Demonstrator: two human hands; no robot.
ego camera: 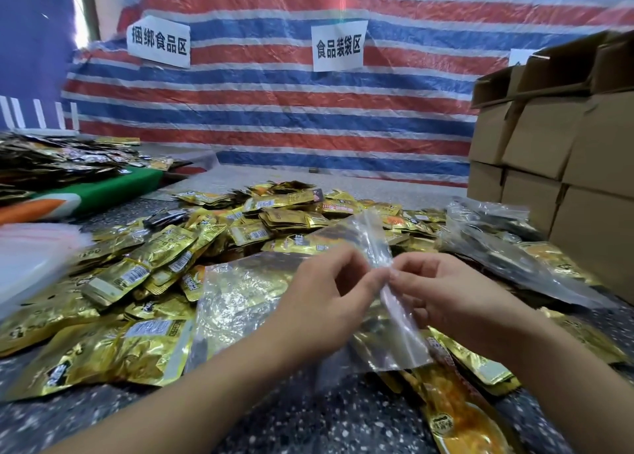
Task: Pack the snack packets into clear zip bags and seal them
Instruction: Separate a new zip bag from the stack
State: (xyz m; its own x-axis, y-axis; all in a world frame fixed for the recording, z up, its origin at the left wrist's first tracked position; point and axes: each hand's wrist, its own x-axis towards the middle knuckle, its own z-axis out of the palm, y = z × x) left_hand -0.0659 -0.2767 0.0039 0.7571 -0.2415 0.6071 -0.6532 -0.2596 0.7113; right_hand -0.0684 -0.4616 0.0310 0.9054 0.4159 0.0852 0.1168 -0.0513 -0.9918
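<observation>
Both hands, the left hand (326, 295) and the right hand (442, 292), meet fingertip to fingertip, pinching the top edge of a clear zip bag (398, 319) held just above the surface (308, 419); whether it is being opened or sealed is unclear. Filled clear bags (497, 247) lie at right, so some are probably done, but the big heap of gold snack packets (206, 240) suggests most remains.

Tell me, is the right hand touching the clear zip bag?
Touching. The head view shows the right hand pinching the clear zip bag at its edge.
</observation>
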